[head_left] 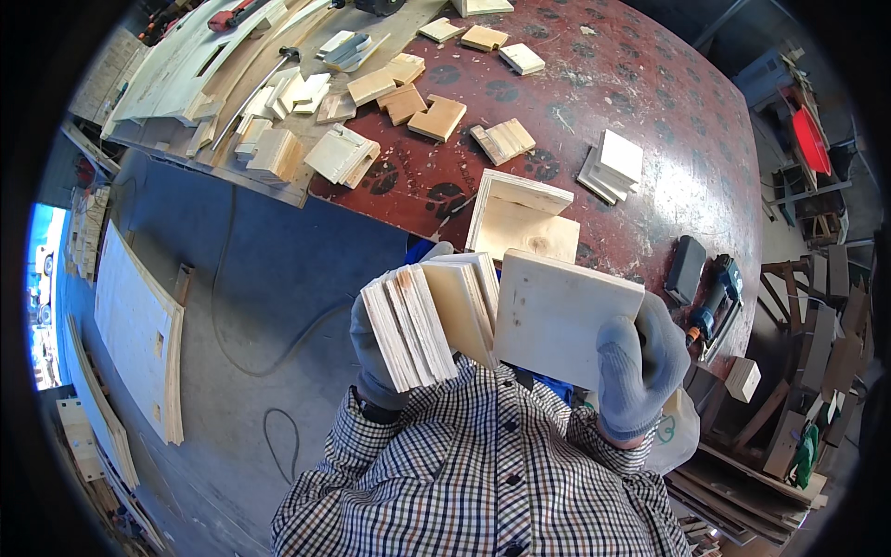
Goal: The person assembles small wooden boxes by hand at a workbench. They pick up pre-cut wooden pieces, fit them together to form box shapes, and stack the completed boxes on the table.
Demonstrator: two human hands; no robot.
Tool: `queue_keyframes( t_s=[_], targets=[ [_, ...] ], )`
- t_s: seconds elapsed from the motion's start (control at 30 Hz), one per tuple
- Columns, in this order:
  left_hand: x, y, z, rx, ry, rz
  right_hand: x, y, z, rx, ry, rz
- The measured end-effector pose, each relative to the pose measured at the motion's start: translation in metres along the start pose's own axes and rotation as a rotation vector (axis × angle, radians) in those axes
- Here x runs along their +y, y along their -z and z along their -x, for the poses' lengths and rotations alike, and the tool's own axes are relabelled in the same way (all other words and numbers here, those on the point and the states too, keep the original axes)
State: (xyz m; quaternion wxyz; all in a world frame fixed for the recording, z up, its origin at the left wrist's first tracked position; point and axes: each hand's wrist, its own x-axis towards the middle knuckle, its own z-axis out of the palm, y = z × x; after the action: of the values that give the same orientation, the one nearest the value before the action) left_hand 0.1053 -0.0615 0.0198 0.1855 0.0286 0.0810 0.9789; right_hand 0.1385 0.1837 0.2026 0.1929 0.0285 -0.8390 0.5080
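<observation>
The left hand (371,357) has a wide grip around a stack of wood pieces (413,325). The right hand (645,362) has a narrow grip on a square board (566,320), thumb on its face, at 3 o'clock from the stack. The bench (640,121) lies at 1 o'clock from the board.

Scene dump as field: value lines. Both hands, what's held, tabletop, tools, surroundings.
left hand: gloved, gripping several plywood pieces
right hand: gloved, gripping a flat pale board
contact between held wood: cannot tell
just beyond hands: L-shaped wooden piece on the table
table: dark red, dark printed marks, small wooden blocks scattered at far left
tools: dark power tool near right edge; hammer at upper left
floor: grey, dark cable lying across it
</observation>
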Motion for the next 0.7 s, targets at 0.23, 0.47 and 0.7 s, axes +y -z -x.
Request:
queue_keyframes(
  t_s=[0.23,0.47,0.7],
  targets=[
    [-0.002,0.0,0.003,0.083,-0.027,-0.045,0.001,0.0,0.001,-0.005,0.003,0.012],
    [-0.001,-0.013,0.002,0.08,0.012,-0.008,0.001,0.002,0.002,0.007,0.029,-0.029],
    [-0.003,-0.01,0.001,0.06,0.007,-0.01,-0.003,0.002,0.004,0.054,-0.017,-0.042]
  ],
)
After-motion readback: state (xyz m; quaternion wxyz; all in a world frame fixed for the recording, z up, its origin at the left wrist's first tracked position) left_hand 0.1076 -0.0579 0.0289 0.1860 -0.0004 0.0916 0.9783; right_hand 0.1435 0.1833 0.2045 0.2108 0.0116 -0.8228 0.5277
